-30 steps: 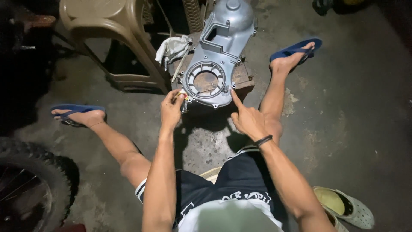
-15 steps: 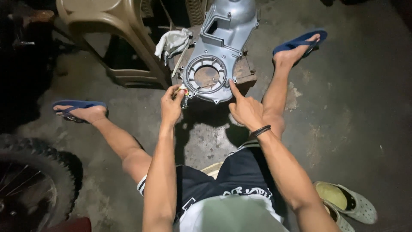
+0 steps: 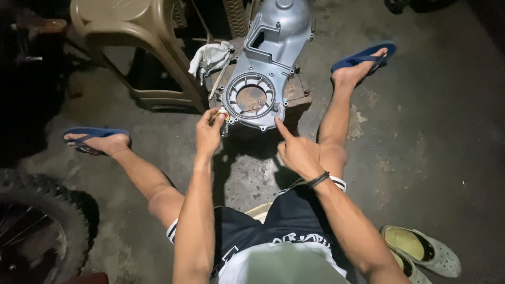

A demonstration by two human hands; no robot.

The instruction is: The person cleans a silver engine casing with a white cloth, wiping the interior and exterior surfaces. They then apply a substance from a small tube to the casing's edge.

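Note:
A grey metal engine cover (image 3: 265,63) with a round opening lies on a low wooden block (image 3: 294,94) in front of me. My left hand (image 3: 209,131) pinches a small tube-like object (image 3: 224,117) against the cover's lower left edge. My right hand (image 3: 297,150) points its index finger up, the tip touching the cover's lower rim. A dark band circles my right wrist. I sit on the floor with my legs spread to either side of the block.
A tan plastic chair (image 3: 131,47) stands at the upper left, with a crumpled white rag (image 3: 210,55) beside the cover. A motorcycle tyre (image 3: 37,226) fills the lower left. A pale clog (image 3: 421,250) lies at the lower right on the concrete floor. My feet wear blue flip-flops (image 3: 363,55).
My right index finger has slid along the cover's lower rim and the hand has drawn back slightly. My left hand stays at the cover's lower left edge.

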